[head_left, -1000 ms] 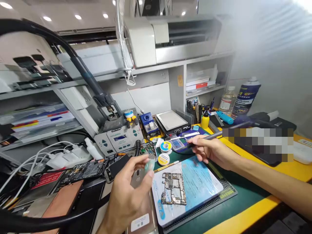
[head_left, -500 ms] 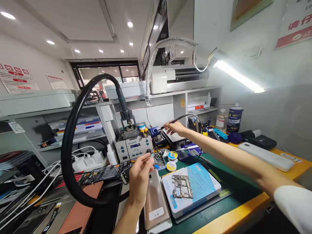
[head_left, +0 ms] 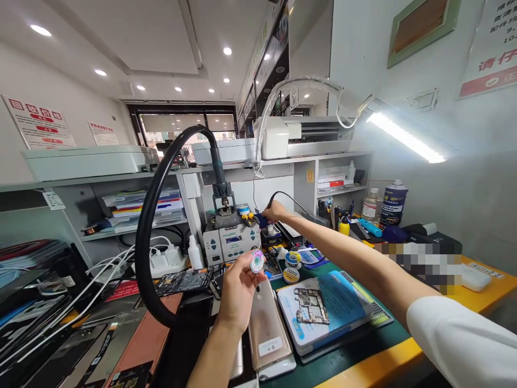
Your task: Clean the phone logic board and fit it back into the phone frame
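My left hand (head_left: 238, 291) pinches a small round spool (head_left: 257, 261) with a shiny pinkish label, held up above a gold phone (head_left: 266, 323). At the back of the bench, my right hand (head_left: 275, 212) is closed round a soldering iron, its handle mostly hidden by the fingers. A black cable (head_left: 288, 194) arcs away from that hand. Beside the fingers is the blue iron stand (head_left: 262, 220). A bare phone circuit board (head_left: 311, 305) lies on the blue and white box (head_left: 347, 302) below my right forearm.
A thick black hose (head_left: 141, 258) loops up on the left to a hot-air gun holder above the grey station (head_left: 232, 242). Solder reels (head_left: 291, 275) lie mid-bench. Phone parts and white cables crowd the left. A bright lamp (head_left: 404, 137) hangs at right.
My left hand has turned, so the spool's round label now faces me. My right hand has shifted slightly towards the blue stand. The whole view has swung a little left.
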Available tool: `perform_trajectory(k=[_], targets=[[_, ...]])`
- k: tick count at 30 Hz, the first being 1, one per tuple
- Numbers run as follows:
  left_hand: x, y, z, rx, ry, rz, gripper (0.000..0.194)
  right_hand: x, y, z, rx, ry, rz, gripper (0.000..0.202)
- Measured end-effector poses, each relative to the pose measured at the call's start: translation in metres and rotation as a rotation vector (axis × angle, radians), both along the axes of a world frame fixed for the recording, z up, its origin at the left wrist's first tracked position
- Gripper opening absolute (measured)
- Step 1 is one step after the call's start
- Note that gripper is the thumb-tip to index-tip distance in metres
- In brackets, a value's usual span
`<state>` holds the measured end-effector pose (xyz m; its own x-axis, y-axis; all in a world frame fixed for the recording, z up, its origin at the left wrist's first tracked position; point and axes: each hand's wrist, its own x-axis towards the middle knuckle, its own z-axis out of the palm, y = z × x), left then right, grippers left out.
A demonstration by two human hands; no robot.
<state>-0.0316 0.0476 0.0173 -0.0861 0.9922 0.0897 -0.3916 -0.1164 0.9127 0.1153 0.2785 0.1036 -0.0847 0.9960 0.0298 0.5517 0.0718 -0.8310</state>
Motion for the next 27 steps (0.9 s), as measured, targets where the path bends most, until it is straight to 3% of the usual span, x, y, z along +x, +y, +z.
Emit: perform_trajectory(k=[9,15,22,27], targets=[[0.008,-0.007,0.011,-0.137,0.240,-0.076,0.039,0.006,-0.017,0.009,-0.082,-0.020,0.033,0.041],[0.018,-0.022,0.021,-0.266,0.524,-0.224,0.034,0.033,-0.053,-0.014,-0.135,-0.004,0.122,0.041],[0.025,-0.029,0.015,-0.281,0.627,-0.313,0.030,0.093,-0.099,-0.039,-0.314,0.003,0.364,0.034],[0.032,-0.035,0.005,-0.255,0.516,-0.302,0.048,0.162,-0.118,-0.045,-0.307,0.147,0.431,0.031]])
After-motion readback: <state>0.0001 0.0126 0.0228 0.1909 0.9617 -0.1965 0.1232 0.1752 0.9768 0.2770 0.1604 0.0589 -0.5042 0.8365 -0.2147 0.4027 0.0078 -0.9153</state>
